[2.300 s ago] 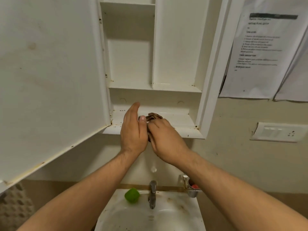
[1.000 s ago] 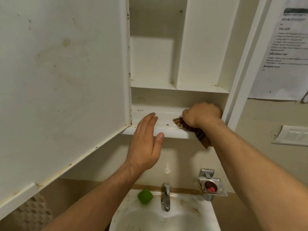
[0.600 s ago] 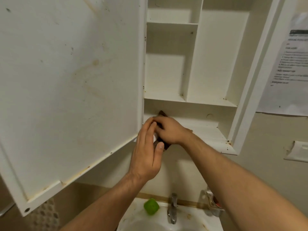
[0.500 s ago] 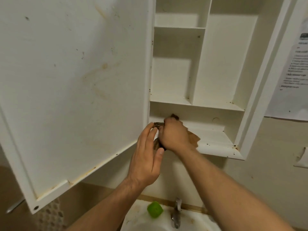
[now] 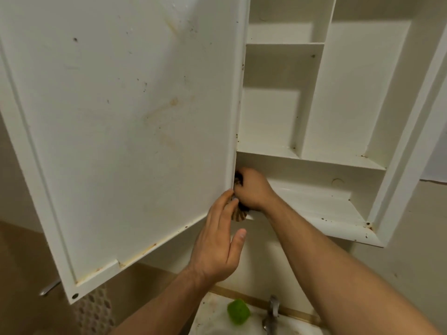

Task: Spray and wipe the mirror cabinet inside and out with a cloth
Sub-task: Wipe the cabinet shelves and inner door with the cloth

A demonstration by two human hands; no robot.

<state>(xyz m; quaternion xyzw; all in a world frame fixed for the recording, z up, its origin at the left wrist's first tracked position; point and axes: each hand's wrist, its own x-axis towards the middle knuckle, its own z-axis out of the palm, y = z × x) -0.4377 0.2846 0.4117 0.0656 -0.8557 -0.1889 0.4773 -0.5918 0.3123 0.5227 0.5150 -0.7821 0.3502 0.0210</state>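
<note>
The white mirror cabinet (image 5: 377, 131) hangs open on the wall, its stained door (image 5: 125, 122) swung out to the left. My right hand (image 5: 254, 189) presses a brown striped cloth (image 5: 238, 215) into the bottom shelf's left corner, right at the door's hinge edge. Most of the cloth is hidden under the hand. My left hand (image 5: 217, 243) is just below, fingers apart and upright, its fingertips touching the door's lower corner and the cloth. No spray bottle is in view.
Below is a dirty white sink (image 5: 212, 320) with a green scrubber (image 5: 238, 311) and a metal tap (image 5: 272, 315). The cabinet's shelves (image 5: 326, 160) hold nothing. Rust specks mark the bottom shelf's front edge (image 5: 338, 221). A paper sheet's edge (image 5: 435, 170) shows at far right.
My right hand swept the cloth from the bottom shelf's right end to its left corner by the hinge. My left hand stayed below the shelf edge. The view shifted up and left.
</note>
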